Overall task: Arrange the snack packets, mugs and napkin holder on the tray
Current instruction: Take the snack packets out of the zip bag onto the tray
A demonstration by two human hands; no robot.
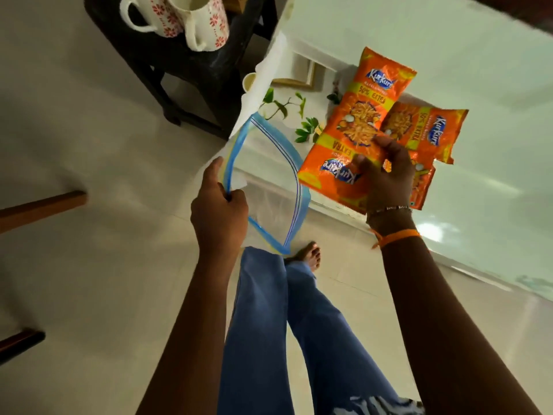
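My right hand grips several orange snack packets, fanned out above a glossy white table. My left hand pinches the blue-edged rim of a clear zip bag, whose mouth hangs wide open just left of the packets. Two white mugs with red flower prints stand on a dark stool at the top left. I see no tray and no napkin holder.
The white table's edge runs diagonally from the top middle to the right side. A white sheet hangs off it by the bag. My legs in blue jeans and a bare foot stand on pale floor tiles. Wooden furniture legs jut in at the left.
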